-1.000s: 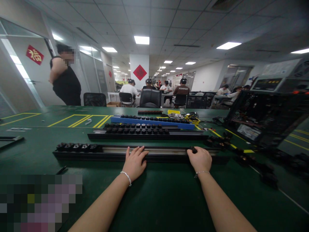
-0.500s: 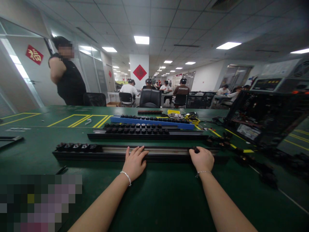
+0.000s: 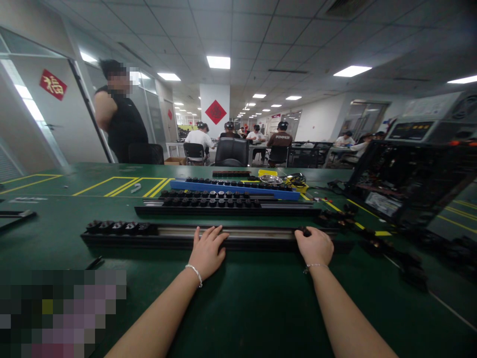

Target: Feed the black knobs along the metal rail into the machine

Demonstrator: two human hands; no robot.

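A long black rail lies across the green table in front of me, with a row of small black sockets at its left end. My left hand rests flat on the rail's middle, fingers stretched out. My right hand is closed at the rail's right part, pinching a small black piece that sits on the rail. Both wrists wear thin bracelets.
Behind lie a second black rail and a blue rail, both lined with sockets. Loose black parts are strewn at right beside an open machine. A person in black stands at far left; others sit at far desks.
My right hand with the small black piece has slid a little to the right along the rail. My left hand has stayed put. The standing person has walked to the right.
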